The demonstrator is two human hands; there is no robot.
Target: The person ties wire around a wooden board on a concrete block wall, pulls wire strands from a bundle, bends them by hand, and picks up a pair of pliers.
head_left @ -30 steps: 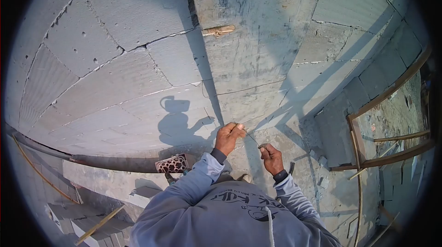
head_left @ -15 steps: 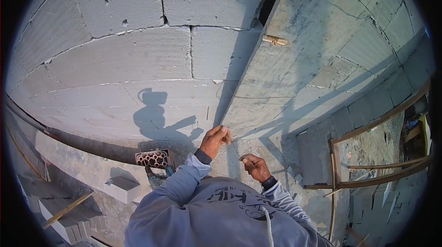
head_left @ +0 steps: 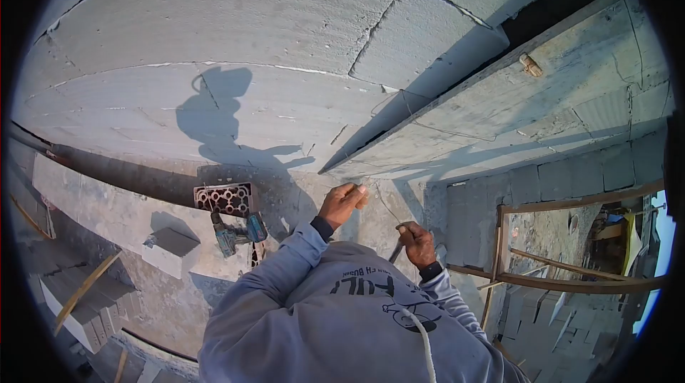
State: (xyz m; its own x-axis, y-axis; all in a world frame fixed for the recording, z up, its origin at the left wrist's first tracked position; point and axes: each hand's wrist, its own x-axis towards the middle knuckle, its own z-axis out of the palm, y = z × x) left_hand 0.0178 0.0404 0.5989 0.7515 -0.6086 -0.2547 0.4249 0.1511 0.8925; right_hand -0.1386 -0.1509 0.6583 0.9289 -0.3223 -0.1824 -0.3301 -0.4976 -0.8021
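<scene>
My left hand (head_left: 342,206) is closed, thumb and fingertips pinched together, just in front of the lower end of a long grey board (head_left: 464,115). A thin wire (head_left: 387,205) curves between its fingertips and my right hand (head_left: 417,244). That right hand is also closed, pinching the wire's near end. A dark, narrow shaft (head_left: 396,251) shows under the right fingers; its kind is unclear. The board leans slantwise against the pale block wall (head_left: 285,12), and loose wire (head_left: 449,132) lies along its face.
A cordless drill (head_left: 227,235) and a second teal power tool (head_left: 255,227) are beside a reddish hollow brick (head_left: 227,199) at lower left. Near them sits a pale block (head_left: 171,251). Stacked blocks (head_left: 89,304) stand farther left. A wooden frame (head_left: 499,240) borders an opening at right.
The view has turned, so the board now appears more slanted and farther right. My left hand has come away from the board's lower edge. Both hands remain closed.
</scene>
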